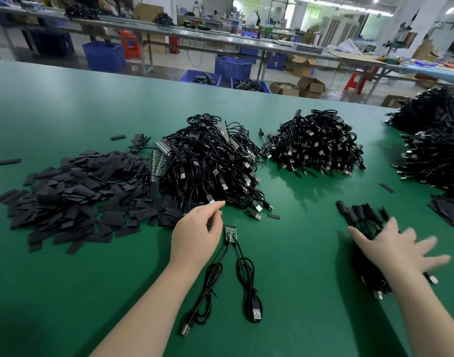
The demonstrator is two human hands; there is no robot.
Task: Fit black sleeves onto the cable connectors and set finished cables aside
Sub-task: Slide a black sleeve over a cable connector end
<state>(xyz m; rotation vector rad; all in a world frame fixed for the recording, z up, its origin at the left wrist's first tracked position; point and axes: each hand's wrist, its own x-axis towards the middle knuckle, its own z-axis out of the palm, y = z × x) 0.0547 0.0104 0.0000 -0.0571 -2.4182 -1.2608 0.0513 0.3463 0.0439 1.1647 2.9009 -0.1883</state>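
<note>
Grip: our left hand (198,231) loosely curled, holding nothing; right hand (398,249) splayed, blurred, over the sleeved cables (359,215).
Cables: two bare-board cables (231,269) at 6 o'clock.
Sleeves: flat black pile (73,197) at 9 o'clock.
Surface: green table (66,104); we see bare green at 12 o'clock.
</note>
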